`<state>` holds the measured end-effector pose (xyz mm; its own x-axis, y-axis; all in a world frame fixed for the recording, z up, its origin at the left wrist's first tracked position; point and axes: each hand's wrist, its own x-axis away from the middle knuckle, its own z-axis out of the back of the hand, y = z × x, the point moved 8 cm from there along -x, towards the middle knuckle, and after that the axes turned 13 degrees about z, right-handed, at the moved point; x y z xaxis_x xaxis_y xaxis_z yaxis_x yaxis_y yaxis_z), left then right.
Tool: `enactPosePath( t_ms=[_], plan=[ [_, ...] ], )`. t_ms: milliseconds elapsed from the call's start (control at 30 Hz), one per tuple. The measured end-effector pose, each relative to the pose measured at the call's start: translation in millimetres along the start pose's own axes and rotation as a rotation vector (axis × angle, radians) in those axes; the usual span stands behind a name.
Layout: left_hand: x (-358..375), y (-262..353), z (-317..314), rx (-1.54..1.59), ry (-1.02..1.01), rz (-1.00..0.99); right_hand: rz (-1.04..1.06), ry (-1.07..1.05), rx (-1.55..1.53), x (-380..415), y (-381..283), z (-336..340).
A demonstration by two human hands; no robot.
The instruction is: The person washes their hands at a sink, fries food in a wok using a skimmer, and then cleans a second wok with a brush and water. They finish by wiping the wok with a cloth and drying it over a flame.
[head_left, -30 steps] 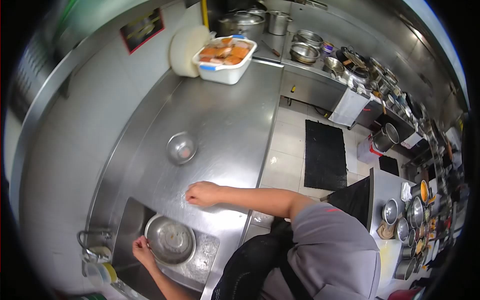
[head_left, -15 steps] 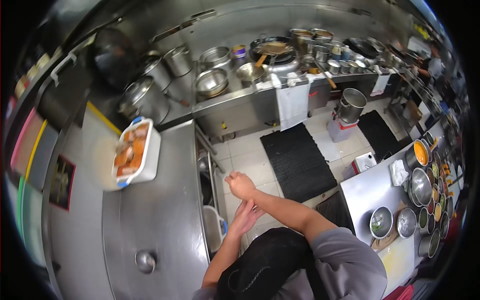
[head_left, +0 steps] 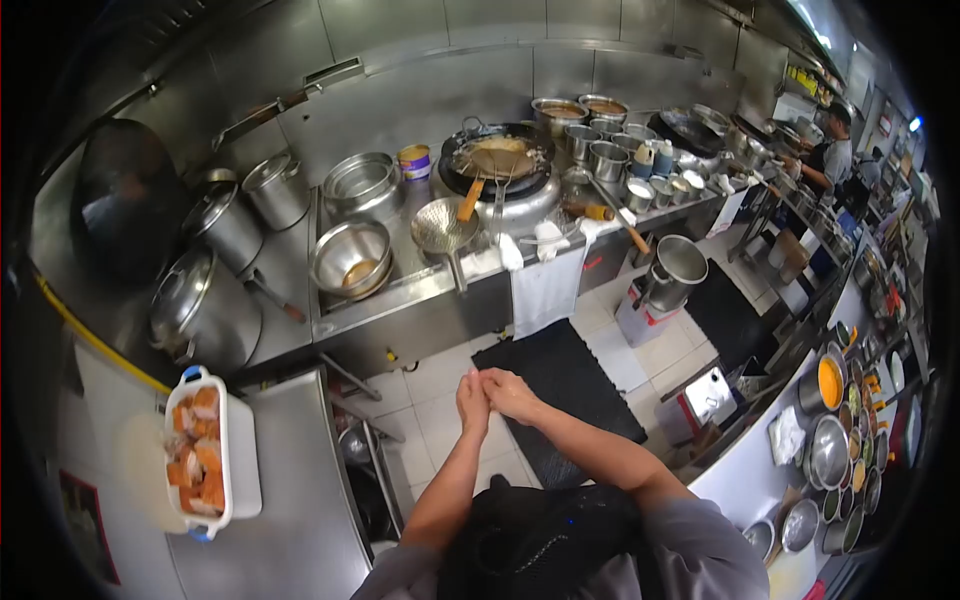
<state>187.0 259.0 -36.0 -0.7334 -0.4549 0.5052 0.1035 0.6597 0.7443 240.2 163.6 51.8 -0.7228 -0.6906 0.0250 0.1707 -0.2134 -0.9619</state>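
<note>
My left hand [head_left: 473,402] and my right hand [head_left: 510,393] meet in front of my body, above the floor tiles and beside a black mat [head_left: 565,400]. Their fingers are pressed together at the tips, and whatever may be between them cannot be made out. To the left, a white tub [head_left: 240,455] with blue handles holds orange-brown pieces of food [head_left: 200,465] at the end of a steel counter [head_left: 290,480].
Along the back stove stand a wok [head_left: 480,140], a perforated ladle [head_left: 444,226], steel bowls [head_left: 352,257] and lidded pots [head_left: 205,310]. A pot [head_left: 680,262] sits on a box. A co-worker [head_left: 830,155] stands far right. Food containers [head_left: 830,382] line the right counter.
The view has turned up toward the stove. My left hand has moved from my right wrist up to my right hand, and the two now meet at the fingers.
</note>
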Motion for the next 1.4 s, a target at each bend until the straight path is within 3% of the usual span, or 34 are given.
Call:
enactPosePath(
  t_ms=[33, 67, 100, 233, 300, 367, 500, 600, 700, 767, 800, 833, 933, 1000, 1067, 1100, 1167, 1233, 1267, 1300, 1367, 1400],
  plan=[
    [-19.0, 17.6, -0.3, -0.349, 0.089, -0.156, 0.0, 0.006, 0.009, -19.5, 1.8, 24.4],
    [-24.1, 29.2, -7.0, -0.457, 0.108, -0.082, 0.145, 0.088, 0.199, -42.9, -11.6, 57.6],
    [-35.8, 37.2, -9.1, -0.455, 0.106, -0.079, 0.286, 0.165, 0.384, -63.4, -31.1, 82.1],
    [-71.8, 51.5, -26.7, -0.609, 0.024, -0.175, 0.302, 0.537, 0.548, -196.3, -46.8, 165.2],
    [-82.8, 52.1, -30.8, -0.599, 0.011, -0.192, 0.191, 0.52, 0.57, -270.9, -33.9, 178.1],
    [-87.2, 53.2, -31.6, -0.563, 0.033, -0.075, 0.094, 0.441, 0.53, -329.4, -9.4, 175.1],
    [-98.5, 41.8, 25.6, -0.626, 0.253, -0.051, -0.094, 0.191, 0.525, -411.7, 36.2, 190.3],
    [-81.7, 33.9, 71.6, -0.5, 0.503, -0.009, 0.008, 0.115, 0.668, -415.2, 32.2, 263.7],
    [-70.4, 31.6, 74.2, -0.431, 0.661, 0.08, 0.221, 0.013, 0.863, -410.1, -39.3, 354.7],
    [-83.5, 32.2, 61.2, -0.392, 0.667, 0.078, 0.351, -0.057, 0.783, -443.1, -45.5, 398.7],
    [-97.2, 31.3, 56.4, -0.386, 0.668, 0.079, 0.553, -0.054, 0.715, -456.4, -60.2, 410.3],
    [-118.2, 28.9, 49.0, -0.372, 0.624, 0.06, 0.379, -0.123, 0.683, -477.9, -52.3, 421.6],
    [-162.8, 32.4, 13.7, -0.43, 0.466, 0.014, 0.399, -0.131, 0.742, -505.2, -42.7, 424.8],
    [-177.1, 41.6, -7.4, -0.504, 0.445, 0.036, 0.483, 0.066, 0.622, -508.7, -41.0, 431.8],
    [-183.7, 53.8, -22.3, -0.606, 0.423, 0.042, 0.432, 0.09, 0.565, -492.4, -50.9, 448.6],
    [-180.6, 61.6, -26.6, -0.605, 0.433, 0.039, 0.37, 0.115, 0.507, -486.9, -52.4, 457.4],
    [-169.9, 72.7, -30.8, -0.596, 0.518, 0.066, 0.459, 0.13, 0.519, -498.7, -37.7, 481.5],
    [-169.8, 60.7, -9.8, -0.542, 0.618, 0.03, 0.343, 0.121, 0.49, -515.8, -24.0, 507.1],
    [-163.9, 56.4, -5.1, -0.538, 0.68, 0.029, 0.472, 0.1, 0.554, -543.7, 15.1, 519.4],
    [-157.3, 50.9, -6.0, -0.535, 0.742, 0.035, 0.474, 0.086, 0.553, -548.5, 21.2, 524.8],
    [-149.1, 43.3, -27.9, -0.505, 0.758, 0.07, 0.047, -0.119, -0.118, -558.1, 65.9, 513.5],
    [-143.3, 39.4, -39.0, -0.484, 0.765, 0.099, 0.009, -0.173, -0.326, -558.7, 71.3, 503.8]
  ],
)
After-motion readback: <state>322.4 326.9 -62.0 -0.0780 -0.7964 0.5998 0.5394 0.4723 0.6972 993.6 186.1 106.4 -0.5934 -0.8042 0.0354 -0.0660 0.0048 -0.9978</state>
